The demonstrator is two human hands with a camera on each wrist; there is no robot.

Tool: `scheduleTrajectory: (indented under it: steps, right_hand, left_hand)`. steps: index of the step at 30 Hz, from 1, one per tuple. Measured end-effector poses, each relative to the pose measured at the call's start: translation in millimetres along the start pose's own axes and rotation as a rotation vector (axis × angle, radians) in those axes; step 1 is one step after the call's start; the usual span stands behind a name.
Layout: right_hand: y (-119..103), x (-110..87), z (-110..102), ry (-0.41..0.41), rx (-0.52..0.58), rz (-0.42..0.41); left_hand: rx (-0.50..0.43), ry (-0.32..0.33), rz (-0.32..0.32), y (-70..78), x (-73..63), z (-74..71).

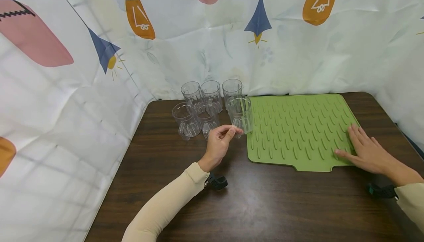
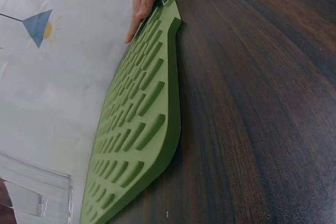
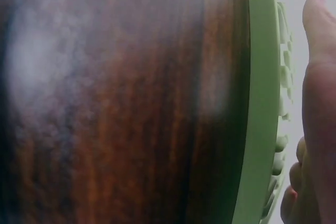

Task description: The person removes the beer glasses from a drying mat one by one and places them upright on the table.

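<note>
My left hand (image 1: pixel 220 143) pinches the handle of a clear mug (image 1: pixel 241 111), which is upright at the left edge of a green ridged mat (image 1: pixel 298 131). Whether the mug's base touches the table or mat I cannot tell. In the left wrist view, part of a clear mug (image 2: pixel 55 195) shows at the lower left corner. Over the mat's right edge lies my right hand (image 1: pixel 372 153), fingers spread and straight, holding nothing. The right wrist view shows its thumb (image 3: pixel 320 40) beside the mat's edge (image 3: pixel 260 103).
Several more clear handled mugs, among them a front left one (image 1: pixel 186 120) and a back one (image 1: pixel 232 87), stand in two rows left of the mat. A dark wooden table (image 1: pixel 265 205) lies beneath. Patterned white cloth (image 1: pixel 212 50) hangs behind and at the left.
</note>
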State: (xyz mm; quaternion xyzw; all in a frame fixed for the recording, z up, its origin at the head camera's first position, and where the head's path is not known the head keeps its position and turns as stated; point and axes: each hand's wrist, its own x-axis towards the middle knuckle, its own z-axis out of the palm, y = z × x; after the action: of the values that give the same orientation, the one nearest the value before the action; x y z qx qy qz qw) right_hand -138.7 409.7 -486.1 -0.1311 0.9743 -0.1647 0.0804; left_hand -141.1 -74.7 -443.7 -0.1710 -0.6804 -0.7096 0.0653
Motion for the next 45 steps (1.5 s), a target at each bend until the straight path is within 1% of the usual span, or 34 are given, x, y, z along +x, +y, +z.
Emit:
scheduleTrajectory:
  steps: [8, 15, 28, 34, 39, 45]
  right_hand:
    - [1, 0.4, 1, -0.026, -0.011, 0.008]
    - [2, 1.4, 2, -0.032, -0.016, 0.008]
    - [4, -1.6, 4, -0.02, -0.027, 0.011]
    - [5, -1.1, 5, -0.022, -0.032, 0.009]
    - [5, -0.7, 6, -0.029, -0.031, 0.008]
    - [5, -0.5, 6, -0.026, -0.03, 0.005]
  left_hand:
    - [0.023, 0.014, 0.013, -4.8, -0.7, -3.6]
    - [0.049, 0.036, 0.01, -7.7, -2.6, -6.2]
    - [0.049, 0.03, 0.029, -12.2, -6.6, -11.5]
    - [0.092, 0.029, 0.034, -15.8, -8.0, -14.1]
    - [0.147, 0.027, 0.051, -19.0, -9.3, -16.5]
    - [0.193, 0.037, 0.061, -22.3, -10.1, -19.0]
